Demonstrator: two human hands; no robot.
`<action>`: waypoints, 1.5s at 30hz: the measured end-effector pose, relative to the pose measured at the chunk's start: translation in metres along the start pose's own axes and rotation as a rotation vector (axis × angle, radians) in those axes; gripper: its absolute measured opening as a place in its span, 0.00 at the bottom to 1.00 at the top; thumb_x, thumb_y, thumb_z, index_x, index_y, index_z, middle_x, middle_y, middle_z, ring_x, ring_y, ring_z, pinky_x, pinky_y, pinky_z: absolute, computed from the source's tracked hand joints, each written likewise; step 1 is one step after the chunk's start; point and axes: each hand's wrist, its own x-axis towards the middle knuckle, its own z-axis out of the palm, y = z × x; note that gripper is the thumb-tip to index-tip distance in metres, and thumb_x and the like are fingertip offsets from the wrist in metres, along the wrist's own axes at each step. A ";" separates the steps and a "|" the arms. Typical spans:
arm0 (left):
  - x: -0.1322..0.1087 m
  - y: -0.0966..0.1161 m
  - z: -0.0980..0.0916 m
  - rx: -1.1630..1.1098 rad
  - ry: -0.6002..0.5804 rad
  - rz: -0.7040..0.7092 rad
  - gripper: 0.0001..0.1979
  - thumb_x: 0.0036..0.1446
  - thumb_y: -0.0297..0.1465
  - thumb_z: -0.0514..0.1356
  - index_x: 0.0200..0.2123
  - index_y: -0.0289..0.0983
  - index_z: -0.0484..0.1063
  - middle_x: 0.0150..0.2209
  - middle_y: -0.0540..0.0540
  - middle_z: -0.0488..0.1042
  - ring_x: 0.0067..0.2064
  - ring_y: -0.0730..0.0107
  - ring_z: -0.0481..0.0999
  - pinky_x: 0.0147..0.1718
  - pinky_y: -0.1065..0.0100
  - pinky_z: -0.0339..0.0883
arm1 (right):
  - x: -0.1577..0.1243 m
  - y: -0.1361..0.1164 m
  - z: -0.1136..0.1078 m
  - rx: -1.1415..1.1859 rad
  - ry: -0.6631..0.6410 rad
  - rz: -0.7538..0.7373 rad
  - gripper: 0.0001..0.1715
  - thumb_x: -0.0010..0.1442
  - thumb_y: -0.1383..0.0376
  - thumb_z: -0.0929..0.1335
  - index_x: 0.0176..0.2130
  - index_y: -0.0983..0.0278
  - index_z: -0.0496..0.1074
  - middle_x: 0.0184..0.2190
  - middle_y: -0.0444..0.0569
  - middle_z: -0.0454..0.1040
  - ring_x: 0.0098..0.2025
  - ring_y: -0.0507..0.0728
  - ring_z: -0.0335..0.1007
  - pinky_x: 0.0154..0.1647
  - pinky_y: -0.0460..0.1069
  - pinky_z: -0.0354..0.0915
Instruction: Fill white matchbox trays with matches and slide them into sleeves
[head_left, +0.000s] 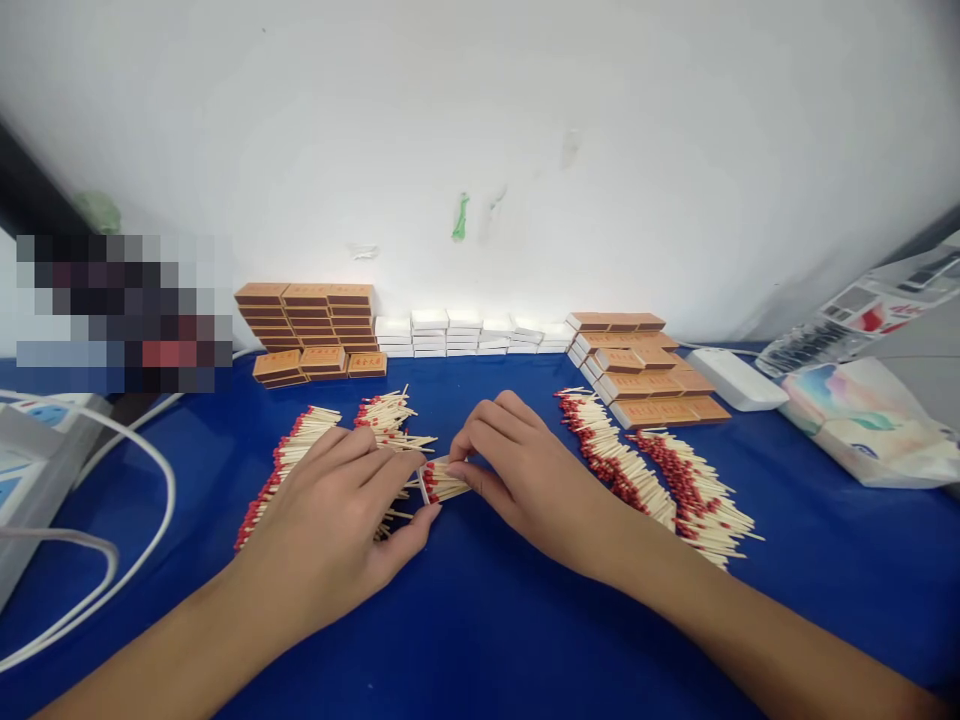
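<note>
At the left of the blue table (480,630), a slanting row of red-headed matches (289,455) lies partly behind the left hand (337,500), with a stack of orange-brown matchboxes (307,310) on the far side. That hand is arched, its thumb and forefinger closed about the left end of a small white tray (424,486), thumb at the near corner, forefinger at the far one. The tray sits between the two hands, just right of the left fingertips, its long axis running roughly left to right; both hands are about equally near. It is shallow and holds a layer of loose matches (444,482), red heads toward the left, pale bare sticks toward the right. There the right hand (525,470) is bunched, thumb and fingertips pinching at the sticks; I cannot tell whether it grips the tray too. Farther right lie two more slanting match rows (619,455).
</note>
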 end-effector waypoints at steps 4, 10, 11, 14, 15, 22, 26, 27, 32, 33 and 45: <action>0.000 0.001 -0.001 -0.014 0.001 -0.006 0.04 0.69 0.30 0.63 0.43 0.36 0.77 0.34 0.47 0.79 0.38 0.57 0.74 0.41 0.56 0.66 | -0.001 0.007 0.003 -0.027 -0.033 -0.008 0.06 0.76 0.68 0.67 0.43 0.64 0.74 0.44 0.55 0.78 0.47 0.64 0.65 0.49 0.59 0.66; -0.001 0.000 0.000 -0.018 -0.003 0.002 0.05 0.70 0.31 0.63 0.44 0.36 0.78 0.34 0.47 0.80 0.39 0.58 0.75 0.42 0.57 0.66 | -0.003 0.008 -0.002 0.017 -0.052 -0.033 0.08 0.77 0.68 0.66 0.45 0.64 0.76 0.45 0.55 0.77 0.47 0.62 0.65 0.50 0.58 0.65; -0.001 0.000 0.000 -0.019 0.000 0.005 0.06 0.70 0.31 0.63 0.45 0.36 0.78 0.35 0.47 0.80 0.40 0.58 0.75 0.43 0.57 0.66 | -0.003 0.008 -0.002 0.032 -0.044 -0.039 0.08 0.77 0.68 0.67 0.45 0.64 0.77 0.45 0.54 0.77 0.47 0.62 0.64 0.50 0.58 0.65; -0.002 0.000 0.001 -0.022 -0.003 0.014 0.07 0.71 0.32 0.62 0.46 0.35 0.78 0.37 0.46 0.80 0.41 0.57 0.76 0.43 0.57 0.66 | -0.004 0.007 -0.001 0.062 -0.035 -0.061 0.06 0.76 0.68 0.68 0.44 0.64 0.77 0.44 0.54 0.76 0.47 0.61 0.64 0.49 0.56 0.65; -0.002 0.000 0.001 -0.027 -0.006 0.016 0.06 0.71 0.32 0.62 0.45 0.35 0.78 0.36 0.46 0.80 0.40 0.58 0.75 0.43 0.57 0.66 | -0.004 0.006 0.000 0.068 -0.036 -0.068 0.06 0.76 0.68 0.68 0.44 0.64 0.77 0.44 0.54 0.76 0.47 0.61 0.64 0.48 0.56 0.65; -0.002 0.000 0.002 -0.076 -0.031 -0.001 0.07 0.72 0.32 0.61 0.40 0.37 0.76 0.34 0.48 0.77 0.36 0.61 0.74 0.41 0.58 0.63 | -0.005 0.000 -0.005 0.112 -0.089 -0.117 0.14 0.79 0.68 0.64 0.45 0.62 0.80 0.44 0.54 0.74 0.47 0.60 0.65 0.48 0.55 0.65; -0.004 -0.001 0.003 -0.074 -0.049 -0.007 0.07 0.72 0.33 0.62 0.42 0.37 0.77 0.35 0.47 0.78 0.38 0.59 0.75 0.42 0.57 0.64 | -0.005 -0.002 -0.003 0.135 -0.079 -0.108 0.11 0.77 0.69 0.66 0.45 0.63 0.79 0.43 0.53 0.75 0.47 0.60 0.65 0.49 0.54 0.65; -0.004 -0.002 0.003 -0.070 -0.046 -0.006 0.07 0.72 0.33 0.62 0.43 0.37 0.77 0.35 0.46 0.78 0.38 0.59 0.75 0.42 0.57 0.65 | -0.004 -0.001 -0.003 0.138 -0.066 -0.106 0.09 0.76 0.70 0.67 0.45 0.63 0.79 0.43 0.52 0.75 0.46 0.60 0.65 0.49 0.54 0.65; -0.006 -0.003 0.004 -0.067 -0.035 0.010 0.08 0.71 0.33 0.64 0.48 0.36 0.78 0.36 0.46 0.79 0.39 0.58 0.75 0.43 0.57 0.67 | -0.005 0.045 -0.029 -0.022 0.043 -0.066 0.09 0.76 0.67 0.67 0.45 0.62 0.80 0.40 0.53 0.79 0.45 0.62 0.69 0.48 0.57 0.66; -0.006 -0.003 0.004 -0.074 -0.036 0.013 0.08 0.71 0.33 0.64 0.48 0.36 0.78 0.36 0.46 0.79 0.39 0.58 0.75 0.43 0.57 0.67 | -0.008 0.063 -0.039 -0.088 0.069 -0.032 0.10 0.75 0.66 0.67 0.44 0.61 0.80 0.39 0.53 0.79 0.44 0.63 0.70 0.48 0.57 0.66; -0.007 0.000 0.003 -0.117 -0.031 0.020 0.07 0.71 0.32 0.63 0.49 0.37 0.78 0.36 0.47 0.78 0.40 0.60 0.76 0.44 0.58 0.69 | -0.034 0.179 -0.072 -0.456 -0.177 0.293 0.14 0.68 0.60 0.69 0.34 0.59 0.84 0.37 0.56 0.83 0.48 0.70 0.72 0.49 0.61 0.66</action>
